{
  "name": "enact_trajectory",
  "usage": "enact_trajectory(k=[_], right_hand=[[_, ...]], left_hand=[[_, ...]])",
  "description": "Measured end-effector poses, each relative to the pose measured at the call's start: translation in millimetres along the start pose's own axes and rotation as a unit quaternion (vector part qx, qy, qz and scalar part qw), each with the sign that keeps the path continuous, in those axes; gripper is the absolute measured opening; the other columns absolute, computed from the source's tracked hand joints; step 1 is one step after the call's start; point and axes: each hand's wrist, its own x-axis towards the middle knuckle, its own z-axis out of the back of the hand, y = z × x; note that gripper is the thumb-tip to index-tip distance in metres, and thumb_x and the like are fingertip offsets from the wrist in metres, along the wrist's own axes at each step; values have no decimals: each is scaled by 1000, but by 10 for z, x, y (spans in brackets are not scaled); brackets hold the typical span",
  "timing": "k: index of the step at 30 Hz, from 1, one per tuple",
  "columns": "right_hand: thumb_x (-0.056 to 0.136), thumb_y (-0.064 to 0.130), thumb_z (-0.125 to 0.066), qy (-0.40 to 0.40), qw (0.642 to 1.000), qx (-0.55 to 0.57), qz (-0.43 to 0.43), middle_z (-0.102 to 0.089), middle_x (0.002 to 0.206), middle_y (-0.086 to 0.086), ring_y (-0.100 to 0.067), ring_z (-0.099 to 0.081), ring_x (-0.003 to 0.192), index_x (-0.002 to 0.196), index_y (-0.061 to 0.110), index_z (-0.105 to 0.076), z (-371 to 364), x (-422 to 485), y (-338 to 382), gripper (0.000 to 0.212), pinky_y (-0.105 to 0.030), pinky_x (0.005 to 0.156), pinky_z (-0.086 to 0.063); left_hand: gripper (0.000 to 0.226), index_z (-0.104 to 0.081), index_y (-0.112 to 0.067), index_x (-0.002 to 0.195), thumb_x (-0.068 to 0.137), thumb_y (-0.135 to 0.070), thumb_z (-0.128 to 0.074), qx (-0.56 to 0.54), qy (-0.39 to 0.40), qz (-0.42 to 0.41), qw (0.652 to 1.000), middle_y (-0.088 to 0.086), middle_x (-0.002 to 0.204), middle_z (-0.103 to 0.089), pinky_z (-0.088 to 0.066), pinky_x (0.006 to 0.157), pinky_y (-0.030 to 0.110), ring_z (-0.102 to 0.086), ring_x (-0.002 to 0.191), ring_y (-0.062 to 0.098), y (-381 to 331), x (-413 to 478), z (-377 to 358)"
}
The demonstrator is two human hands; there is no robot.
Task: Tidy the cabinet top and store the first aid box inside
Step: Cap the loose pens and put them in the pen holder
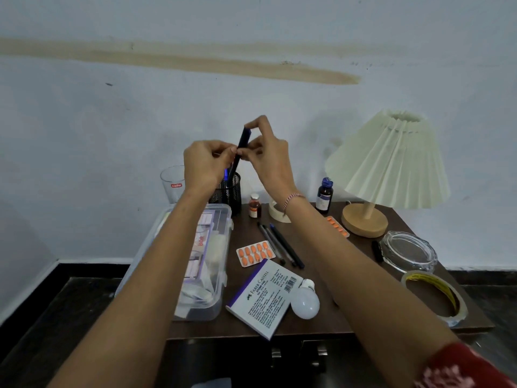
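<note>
Both hands are raised above the black mesh pen holder (232,193), holding a dark blue pen (242,142) almost upright. My right hand (267,152) pinches its top end, and my left hand (208,161) pinches its middle. The clear plastic first aid box (215,298), lid closed, lies on the left part of the dark wooden cabinet top (321,312) under my left forearm. Three pens (282,245) lie loose beside an orange pill strip (256,253). A second orange strip (337,226) peeks out past my right forearm.
A stamp pad box (263,298) and a white bulb (305,301) lie near the front. Two small brown bottles (254,206) (324,195), white tape (277,211), a drinking glass (172,183), a pleated lamp (391,161), a glass ashtray (408,252), a black marker (377,251) and a tape roll (436,296) fill the rest.
</note>
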Motion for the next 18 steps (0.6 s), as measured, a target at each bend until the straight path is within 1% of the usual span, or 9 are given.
enact_trajectory(k=[2,4,8,10,14,16,18], right_hand=[[83,-1,-63,0,1000,-11,8,-66,72,-13,-25,-69,71,108,12,-49,-125,144,-23,32,-44,73,-56],[83,-4,-59,9,999,-30,8,-66,72,-14,-27,-68,71,108,14,-49,-241,250,-78,32,-44,73,-55],[82,-4,-59,38,998,-41,-32,-68,75,-12,-27,-69,71,104,17,-52,-430,369,-241,31,-43,73,-56],[81,-4,-61,53,996,-40,-54,-67,78,-12,-27,-69,70,102,16,-55,-484,403,-316,30,-43,73,-57],[80,-9,-62,74,992,-21,-104,-65,76,-15,-29,-69,66,105,9,-61,-536,448,-439,32,-37,71,-59],[79,-11,-63,86,987,-22,-131,-64,74,-14,-26,-67,59,106,8,-62,-570,468,-505,33,-35,68,-59],[77,-11,-66,95,984,-29,-147,-64,75,-16,-19,-62,55,106,6,-61,-616,474,-554,35,-26,58,-57]], left_hand=[[15,-74,-8,98,86,-9,-64,-5,-1,10,1000,9,85,-72,-57,83,37,-71,78,21,78,140,29],[18,-73,-6,100,87,-3,-60,-19,1,28,999,11,89,-72,-57,83,34,-69,76,20,160,202,29],[21,-72,-5,103,87,-1,-58,-35,-2,84,996,11,88,-70,-56,85,33,-65,73,18,348,250,-19],[23,-71,-5,105,87,-2,-58,-29,12,110,993,11,87,-70,-56,86,34,-63,71,17,438,268,-49],[24,-68,-1,109,88,-1,-56,-32,37,149,988,14,86,-67,-55,90,39,-62,78,21,545,297,-92],[21,-69,-2,104,88,-2,-56,-25,52,171,984,15,82,-65,-54,91,42,-60,76,23,560,318,-106],[14,-68,-7,87,87,-1,-55,-21,68,198,978,12,74,-62,-54,91,43,-58,76,24,551,325,-112]])
